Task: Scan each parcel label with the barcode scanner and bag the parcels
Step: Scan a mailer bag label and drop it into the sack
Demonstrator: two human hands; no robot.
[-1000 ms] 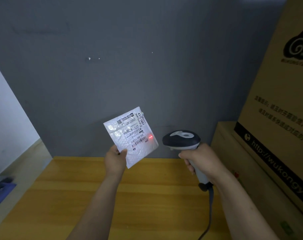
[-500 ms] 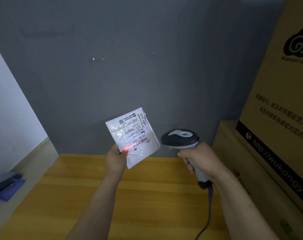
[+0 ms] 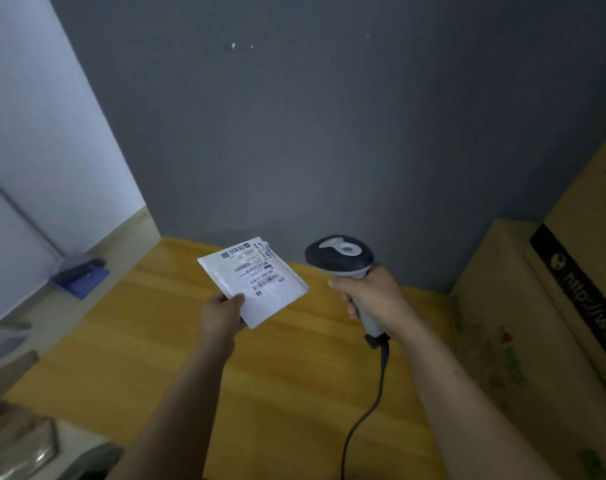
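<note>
A: Holding anything in the left hand [image 3: 221, 315]?

B: Yes. Its thumb and fingers pinch the lower left corner of a flat white padded mailer parcel [image 3: 277, 299]. The parcel is held above the yellow-brown wooden table [image 3: 294, 393] at the centre of the frame. It is tilted, with its printed white shipping label [image 3: 256, 270] facing up.

A: And the right hand [image 3: 370, 296]?

B: Its fingers are wrapped tight round the light grey handle of a dark-headed barcode scanner [image 3: 339, 258]. The scanner is just right of the parcel and not touching it. Its black cable [image 3: 367, 407] runs down to the lower edge of the frame.

A: Anything else?

B: 2 stacked brown cardboard boxes [image 3: 502, 341] fill the right edge. A dark grey wall [image 3: 329, 133] stands behind the table. A small blue object [image 3: 81, 275] lies on the pale surface at mid left, too blurred to identify.
</note>
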